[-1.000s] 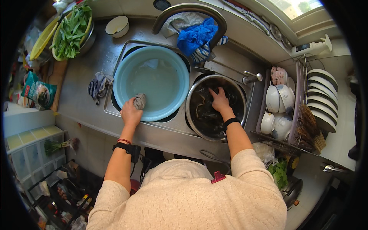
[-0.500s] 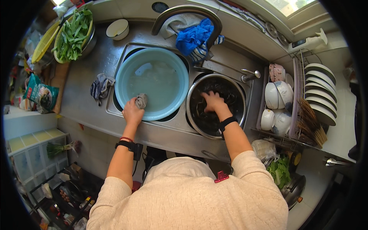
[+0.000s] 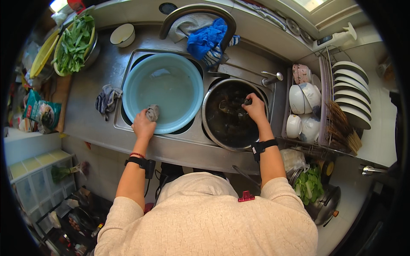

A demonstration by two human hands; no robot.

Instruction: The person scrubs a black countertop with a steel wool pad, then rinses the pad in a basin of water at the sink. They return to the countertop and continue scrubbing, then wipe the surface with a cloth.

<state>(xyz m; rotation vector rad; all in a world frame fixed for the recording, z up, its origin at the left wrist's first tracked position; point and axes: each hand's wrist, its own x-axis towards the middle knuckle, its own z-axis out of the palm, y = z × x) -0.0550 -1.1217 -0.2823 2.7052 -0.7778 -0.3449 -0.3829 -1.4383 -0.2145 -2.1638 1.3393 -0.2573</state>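
Observation:
My left hand (image 3: 143,126) rests on the near rim of a light blue basin (image 3: 171,72) of water in the sink, closed on a small grey cloth (image 3: 152,113). My right hand (image 3: 255,108) reaches into a round metal bowl (image 3: 209,128) of dark water and dark pieces. Its fingers pinch a small dark object (image 3: 247,101) near the bowl's far right side. Both wrists wear black bands.
A curved tap (image 3: 196,10) carries a blue cloth (image 3: 208,37) above the sink. A striped rag (image 3: 106,98) lies left of the basin. Leafy greens (image 3: 74,42) fill a bowl at far left. A rack (image 3: 324,77) with white bowls and plates stands right.
My right hand has moved from the bowl's middle toward its far right side. My left hand stays on the basin rim with the cloth.

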